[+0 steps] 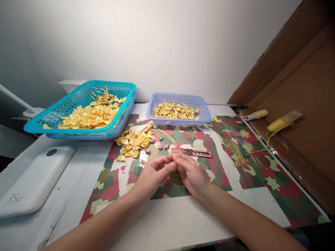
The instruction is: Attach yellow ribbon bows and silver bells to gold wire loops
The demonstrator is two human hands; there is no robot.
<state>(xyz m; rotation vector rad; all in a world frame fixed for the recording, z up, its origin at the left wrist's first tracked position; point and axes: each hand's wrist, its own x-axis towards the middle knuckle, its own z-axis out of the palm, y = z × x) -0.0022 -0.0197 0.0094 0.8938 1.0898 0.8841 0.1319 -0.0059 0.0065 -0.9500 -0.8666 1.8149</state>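
Observation:
My left hand [159,169] and my right hand [188,170] meet at the middle of the table, thumbs and fingertips pinched close together. Whatever they hold between them is too small or too hidden to make out. Just beyond my right hand lies a pair of pink-handled thread snips [200,153]. Several small silver bells [160,147] are scattered past my left hand. Beside them, to the left, is a loose pile of yellow ribbon bows [134,141]. Thin gold-coloured wire hoops [164,133] lie behind the bells.
A turquoise basket [132,91] of yellow bows stands at the back left, a lavender basket [178,122] of bows at the back centre. A white power bank [34,179] lies left. Cut yellow cords [235,153] and yellow thread spools [281,122] are on the right, near a cardboard wall [295,69].

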